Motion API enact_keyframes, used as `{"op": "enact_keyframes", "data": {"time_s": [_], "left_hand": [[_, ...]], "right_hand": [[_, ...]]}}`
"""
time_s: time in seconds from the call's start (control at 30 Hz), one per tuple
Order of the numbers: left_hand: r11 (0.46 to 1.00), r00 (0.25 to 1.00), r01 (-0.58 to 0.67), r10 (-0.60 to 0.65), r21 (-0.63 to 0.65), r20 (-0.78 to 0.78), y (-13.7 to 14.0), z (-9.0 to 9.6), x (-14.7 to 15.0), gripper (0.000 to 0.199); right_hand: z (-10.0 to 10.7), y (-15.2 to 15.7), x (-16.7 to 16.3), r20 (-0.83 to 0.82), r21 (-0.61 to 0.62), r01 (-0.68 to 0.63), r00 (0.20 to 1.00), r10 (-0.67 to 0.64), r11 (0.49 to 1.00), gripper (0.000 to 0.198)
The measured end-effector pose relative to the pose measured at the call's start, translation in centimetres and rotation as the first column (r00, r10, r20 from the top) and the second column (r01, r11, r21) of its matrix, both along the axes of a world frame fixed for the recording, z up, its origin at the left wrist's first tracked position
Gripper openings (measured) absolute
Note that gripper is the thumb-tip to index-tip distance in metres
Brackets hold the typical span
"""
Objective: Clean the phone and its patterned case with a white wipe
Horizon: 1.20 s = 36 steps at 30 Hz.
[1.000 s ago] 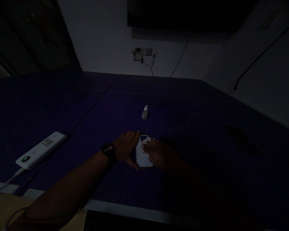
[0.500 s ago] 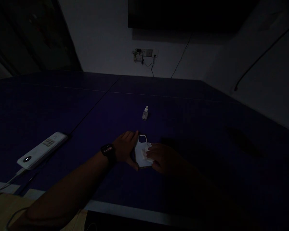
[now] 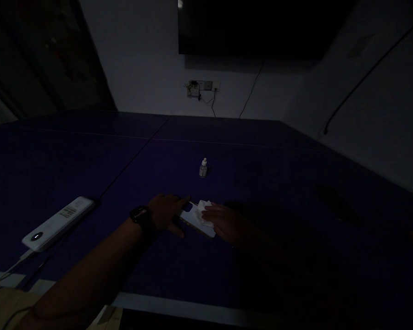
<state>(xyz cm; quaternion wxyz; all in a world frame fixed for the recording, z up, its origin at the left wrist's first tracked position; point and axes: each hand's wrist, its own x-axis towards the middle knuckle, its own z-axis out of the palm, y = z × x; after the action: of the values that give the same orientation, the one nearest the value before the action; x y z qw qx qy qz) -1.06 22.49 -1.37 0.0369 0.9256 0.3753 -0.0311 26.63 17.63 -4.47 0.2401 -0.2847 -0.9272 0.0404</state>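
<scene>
A pale phone [image 3: 197, 220] lies back-up on the dark blue table [image 3: 282, 183], turned at a slant. My left hand [image 3: 167, 213], with a watch on its wrist, grips the phone's left edge and steadies it. My right hand [image 3: 229, 223] presses a crumpled white cloth [image 3: 204, 211] onto the phone's back. A small clear dropper bottle [image 3: 203, 168] with a white cap stands upright on the table just beyond the phone. The room is very dark, and my right arm is mostly lost in shadow.
A white power bank [image 3: 58, 223] with a cable lies at the near left of the table. A wall socket with plugged leads [image 3: 198, 88] and a dark screen [image 3: 254, 27] are on the far wall. The table's pale front edge [image 3: 192, 308] runs below my arms.
The phone has turned from nearly straight to a slant, its top swung left. My right hand and the cloth have slid up along the phone's back. The view has tipped slightly.
</scene>
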Motion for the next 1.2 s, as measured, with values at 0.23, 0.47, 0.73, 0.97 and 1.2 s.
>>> {"op": "enact_keyframes", "data": {"time_s": [0.23,0.47,0.73,0.97,1.2], "left_hand": [[0.999,0.999,0.023,-0.025,0.041,0.045,0.6,1.2,0.3,0.086],[0.993,0.965,0.115,-0.117,0.023,0.234,0.6,-0.1,0.2,0.083],[0.992,0.926,0.123,-0.116,0.004,0.359,0.5,-2.4,0.0,0.076],[0.994,0.917,0.108,-0.092,-0.020,0.388,0.6,-2.5,-0.1,0.074],[0.994,0.910,0.110,-0.090,-0.027,0.406,0.5,-2.5,-0.1,0.073]], "right_hand": [[1.6,-0.1,0.9,-0.244,-0.160,0.478,0.829,-0.504,0.864,0.030],[2.1,-0.1,1.0,-0.212,0.010,0.450,0.874,-0.438,0.893,0.028],[0.1,-0.4,-1.3,0.198,0.057,0.150,0.967,-0.158,0.987,0.034],[-0.9,0.4,-1.0,0.156,0.093,0.200,0.965,-0.213,0.975,0.030],[-1.8,0.9,-1.2,0.094,0.047,0.173,0.980,-0.177,0.984,0.026]]}}
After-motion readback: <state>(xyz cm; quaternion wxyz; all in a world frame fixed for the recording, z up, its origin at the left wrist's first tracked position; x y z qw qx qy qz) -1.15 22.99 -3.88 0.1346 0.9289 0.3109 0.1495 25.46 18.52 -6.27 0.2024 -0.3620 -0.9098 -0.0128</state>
